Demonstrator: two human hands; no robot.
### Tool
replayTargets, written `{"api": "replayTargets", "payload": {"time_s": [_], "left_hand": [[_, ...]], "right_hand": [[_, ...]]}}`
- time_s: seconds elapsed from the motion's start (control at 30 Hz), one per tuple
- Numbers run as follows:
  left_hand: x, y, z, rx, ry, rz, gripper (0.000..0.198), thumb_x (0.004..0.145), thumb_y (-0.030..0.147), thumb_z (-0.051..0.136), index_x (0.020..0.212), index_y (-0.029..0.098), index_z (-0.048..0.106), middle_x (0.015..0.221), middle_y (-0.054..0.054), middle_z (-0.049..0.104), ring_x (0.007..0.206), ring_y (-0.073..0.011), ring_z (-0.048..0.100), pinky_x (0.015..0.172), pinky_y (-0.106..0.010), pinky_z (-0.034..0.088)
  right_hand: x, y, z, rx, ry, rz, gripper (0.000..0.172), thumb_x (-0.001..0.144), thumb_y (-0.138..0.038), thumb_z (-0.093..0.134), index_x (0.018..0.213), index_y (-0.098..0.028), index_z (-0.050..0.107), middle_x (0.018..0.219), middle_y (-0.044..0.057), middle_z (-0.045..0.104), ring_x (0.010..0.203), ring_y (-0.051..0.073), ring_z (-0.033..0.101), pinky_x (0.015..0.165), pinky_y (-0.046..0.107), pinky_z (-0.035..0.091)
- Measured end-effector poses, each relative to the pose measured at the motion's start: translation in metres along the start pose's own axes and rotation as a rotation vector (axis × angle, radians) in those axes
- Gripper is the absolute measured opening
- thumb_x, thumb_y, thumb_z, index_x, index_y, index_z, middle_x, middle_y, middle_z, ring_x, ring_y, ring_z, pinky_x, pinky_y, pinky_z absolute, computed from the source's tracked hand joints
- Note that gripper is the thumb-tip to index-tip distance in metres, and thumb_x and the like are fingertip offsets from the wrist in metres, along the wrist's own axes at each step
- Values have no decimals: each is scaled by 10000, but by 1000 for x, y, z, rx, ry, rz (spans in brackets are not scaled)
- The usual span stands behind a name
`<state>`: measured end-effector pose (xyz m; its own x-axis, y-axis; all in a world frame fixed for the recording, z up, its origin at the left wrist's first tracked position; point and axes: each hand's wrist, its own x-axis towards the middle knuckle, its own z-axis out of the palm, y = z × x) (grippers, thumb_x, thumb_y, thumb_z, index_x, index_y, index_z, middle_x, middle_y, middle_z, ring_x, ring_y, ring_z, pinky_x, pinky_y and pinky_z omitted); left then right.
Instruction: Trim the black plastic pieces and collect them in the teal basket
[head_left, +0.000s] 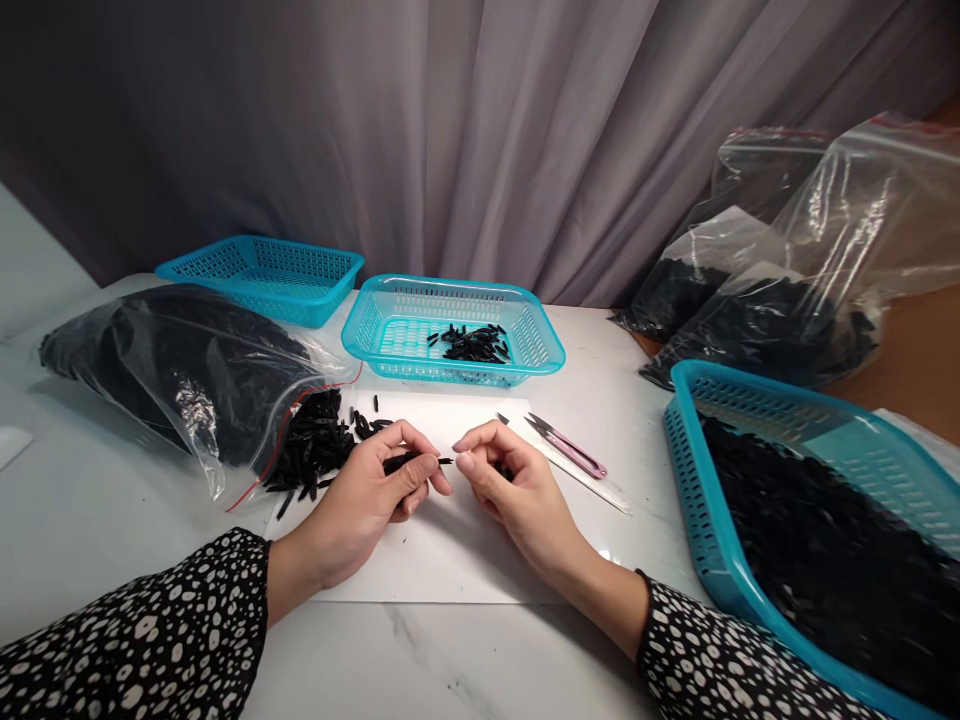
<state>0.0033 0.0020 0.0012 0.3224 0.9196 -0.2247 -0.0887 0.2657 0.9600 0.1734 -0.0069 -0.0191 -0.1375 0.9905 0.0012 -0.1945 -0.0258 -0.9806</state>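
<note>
My left hand [367, 495] is closed around a slim black piece [445, 461], whose thin end sticks out past the thumb. More black shows between the thumb and curled fingers. Facing it, my right hand [521, 490] is pinched, with thumb and forefinger just beside that end. Something dark shows behind the right fingers, too hidden to name. Both hands are above a white sheet [450, 575]. Beside my left hand, a pile of slim black pieces [315, 435] spills from a zip bag [187, 370]. Pink-handled thread snips [574, 452] lie beyond my right hand.
A blue basket [450, 374] with a few black pieces stands ahead, another blue basket [300, 303] behind at left. At right, a large blue basket [686, 480] is heaped with black pieces. Clear bags [787, 310] of black material lie behind it. A grey curtain [465, 130] hangs behind.
</note>
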Motion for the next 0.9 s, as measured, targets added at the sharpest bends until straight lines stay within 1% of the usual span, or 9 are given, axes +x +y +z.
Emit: {"api": "replayTargets", "payload": {"time_s": [0.07,0.2,0.37,0.5,0.63,0.77,0.83,0.9], "left_hand": [[1,-1,-1,20,5,42,302,820,422,751,810,183,565,689,12,677,491,-58,386,488,-219,229],[2,-1,-1,32,16,83,307,803,418,769,815,188,565,685,11,686,494,-64,394,489,-220,254],[0,2,0,-6,14,74,305,798,425,770,847,187,587,695,8,680,494,-62,377,474,-218,233],[-2,6,1,-105,54,24,287,842,445,698,909,169,656,704,18,613,501,-57,380,458,-219,192],[-1,7,1,-152,79,-1,242,825,372,698,952,167,690,718,17,596,501,-58,393,452,-228,179],[0,7,2,-154,85,-5,246,807,372,722,939,172,670,698,25,607,486,-56,387,451,-229,176],[0,7,2,-153,86,-7,244,813,381,720,935,182,650,687,22,631,486,-60,391,455,-225,179],[0,7,2,-134,82,-17,250,821,391,718,947,187,648,705,5,669,492,-63,392,461,-224,184]], "right_hand": [[0,-1,0,-117,3,-57,184,817,-369,721,883,-200,689,578,-62,456,523,114,367,505,256,301],[-1,-2,0,-189,0,-72,159,824,-354,702,833,-200,741,578,-37,488,553,132,394,545,276,338],[-2,-1,0,-197,40,-130,139,823,-327,700,834,-203,762,557,-33,503,532,133,398,531,280,349],[-3,0,0,-205,70,-185,118,836,-313,695,839,-218,767,588,-11,587,533,139,418,524,282,364],[-4,0,0,-202,80,-191,108,838,-309,703,847,-224,768,640,10,664,545,142,440,529,281,377],[-4,0,0,-189,68,-179,117,841,-321,700,843,-223,764,678,17,692,558,145,458,543,284,397],[-3,0,0,-187,65,-171,132,845,-336,698,816,-220,754,695,18,689,583,150,486,570,290,411],[-3,0,0,-186,71,-159,163,849,-351,695,768,-215,733,664,5,650,587,148,486,588,293,409]]}}
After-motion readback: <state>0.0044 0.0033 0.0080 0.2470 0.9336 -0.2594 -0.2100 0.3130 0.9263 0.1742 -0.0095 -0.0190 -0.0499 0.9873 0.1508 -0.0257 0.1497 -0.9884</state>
